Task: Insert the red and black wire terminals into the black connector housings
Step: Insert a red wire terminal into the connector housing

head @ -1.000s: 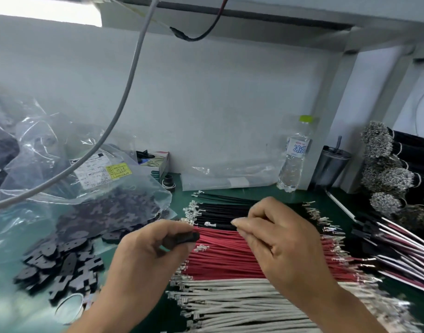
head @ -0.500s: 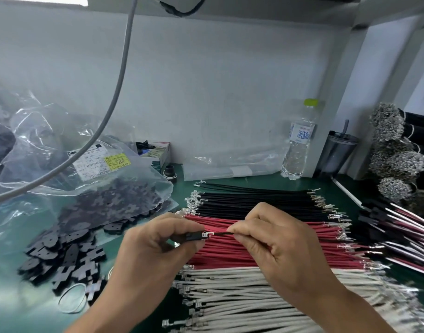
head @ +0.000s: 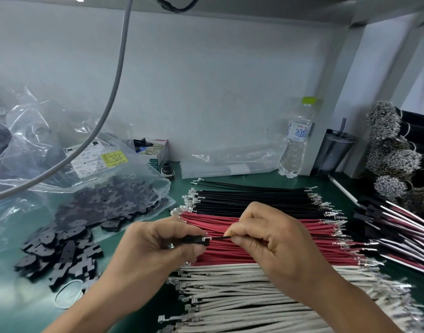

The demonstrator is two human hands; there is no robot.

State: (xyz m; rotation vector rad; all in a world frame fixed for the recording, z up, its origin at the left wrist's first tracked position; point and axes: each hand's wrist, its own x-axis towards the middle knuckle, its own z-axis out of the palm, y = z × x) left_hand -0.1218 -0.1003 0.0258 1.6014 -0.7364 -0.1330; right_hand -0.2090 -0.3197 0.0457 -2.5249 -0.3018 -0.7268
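My left hand [head: 155, 251] pinches a small black connector housing [head: 193, 240] between thumb and fingers, its open end facing right. My right hand [head: 271, 243] pinches a black wire [head: 218, 237] close to its tip. The wire's metal terminal sits at the mouth of the housing. Below and behind my hands lie flat rows of black wires [head: 254, 198], red wires [head: 321, 239] and white wires [head: 242, 299], all with crimped metal terminals at both ends.
Loose black housings [head: 62, 255] spill from a clear plastic bag [head: 90, 179] on the left of the green mat. A water bottle [head: 296, 143] and a dark cup [head: 336, 150] stand at the back. Assembled harnesses [head: 398, 227] and terminal bundles [head: 388, 155] fill the right side.
My right hand picked a black wire from the pile and brought its terminal to the housing held in my left hand. The terminal now sits further into the housing mouth than half a second ago.
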